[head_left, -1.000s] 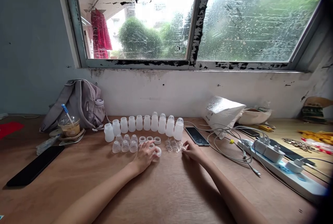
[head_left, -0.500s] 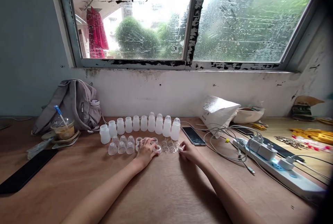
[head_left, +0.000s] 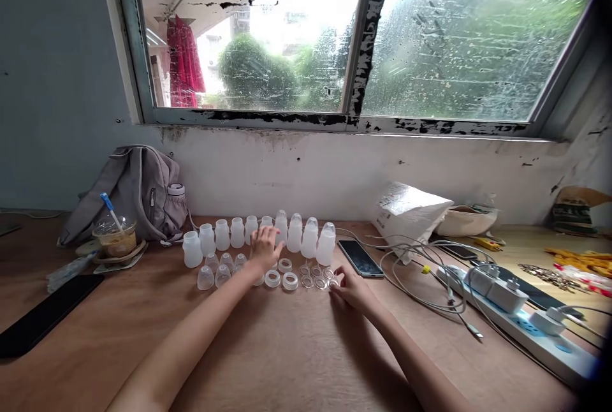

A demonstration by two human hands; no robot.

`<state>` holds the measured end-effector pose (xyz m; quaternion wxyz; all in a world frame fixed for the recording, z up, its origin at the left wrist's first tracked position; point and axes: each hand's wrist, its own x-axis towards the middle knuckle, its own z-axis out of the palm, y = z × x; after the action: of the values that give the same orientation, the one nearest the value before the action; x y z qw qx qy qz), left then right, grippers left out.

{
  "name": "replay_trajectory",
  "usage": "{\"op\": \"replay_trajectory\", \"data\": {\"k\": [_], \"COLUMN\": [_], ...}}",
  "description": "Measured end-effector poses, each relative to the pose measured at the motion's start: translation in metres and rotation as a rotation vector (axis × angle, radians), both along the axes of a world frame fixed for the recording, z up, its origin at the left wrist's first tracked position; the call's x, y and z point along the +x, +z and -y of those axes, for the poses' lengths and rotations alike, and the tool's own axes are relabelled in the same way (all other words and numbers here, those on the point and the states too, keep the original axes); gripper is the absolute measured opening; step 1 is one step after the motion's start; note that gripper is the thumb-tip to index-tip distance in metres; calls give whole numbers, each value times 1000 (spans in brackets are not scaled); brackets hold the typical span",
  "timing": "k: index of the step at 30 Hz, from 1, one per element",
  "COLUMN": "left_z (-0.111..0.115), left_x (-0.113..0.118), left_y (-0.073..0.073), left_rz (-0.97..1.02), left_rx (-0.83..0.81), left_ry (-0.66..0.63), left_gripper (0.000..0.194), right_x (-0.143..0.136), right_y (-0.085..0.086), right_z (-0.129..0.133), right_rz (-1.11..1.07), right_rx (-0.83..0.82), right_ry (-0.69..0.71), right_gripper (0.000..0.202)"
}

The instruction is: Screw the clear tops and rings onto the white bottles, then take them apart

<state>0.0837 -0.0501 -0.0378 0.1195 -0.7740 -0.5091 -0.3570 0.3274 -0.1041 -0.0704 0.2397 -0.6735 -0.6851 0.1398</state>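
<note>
A curved row of frosted baby bottles (head_left: 222,236) stands on the table, the right-hand ones topped with clear domed covers (head_left: 311,226). My left hand (head_left: 266,247), thumb and fingers apart, reaches over the white rings to the uncapped bottles near the middle; whether it touches one is hidden. Several loose clear domed caps (head_left: 205,279) sit in front of the row, partly behind my left forearm. White screw rings (head_left: 289,282) lie in the middle. To their right are thin clear rings (head_left: 307,282). My right hand (head_left: 351,289) pinches the rim of a clear ring (head_left: 333,284) at the table surface.
A phone (head_left: 360,257) lies right of the bottles, beside tangled cables (head_left: 415,272) and a white power strip (head_left: 521,323). On the left are an iced drink cup (head_left: 115,238), a black flat slab (head_left: 50,315) and a grey backpack (head_left: 148,195). A white bag (head_left: 406,214) leans against the wall.
My left hand has lifted off the white rings and moved back toward the bottles, uncovering several rings. My right hand stays by the clear rings. The view has shifted slightly.
</note>
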Motion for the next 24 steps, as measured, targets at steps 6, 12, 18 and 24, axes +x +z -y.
{"op": "replay_trajectory", "data": {"k": [6,12,18,24], "left_z": [-66,-71,-32,58], "left_x": [4,13,5,-21], "left_y": [31,28,34,39], "left_rz": [-31,-73,-101,239], "left_rx": [12,16,48,73], "left_ry": [42,-9,-93,-401], "left_gripper": [35,25,27,27], "right_x": [-4,-10,-21,-49], "right_y": [9,18,25,33], "right_z": [6,12,18,38], "right_rz": [-18,-44,-72,-399], "right_rx": [57,104,254,320], "right_ry": [3,11,-3,260], "right_gripper": [22,20,21,43]}}
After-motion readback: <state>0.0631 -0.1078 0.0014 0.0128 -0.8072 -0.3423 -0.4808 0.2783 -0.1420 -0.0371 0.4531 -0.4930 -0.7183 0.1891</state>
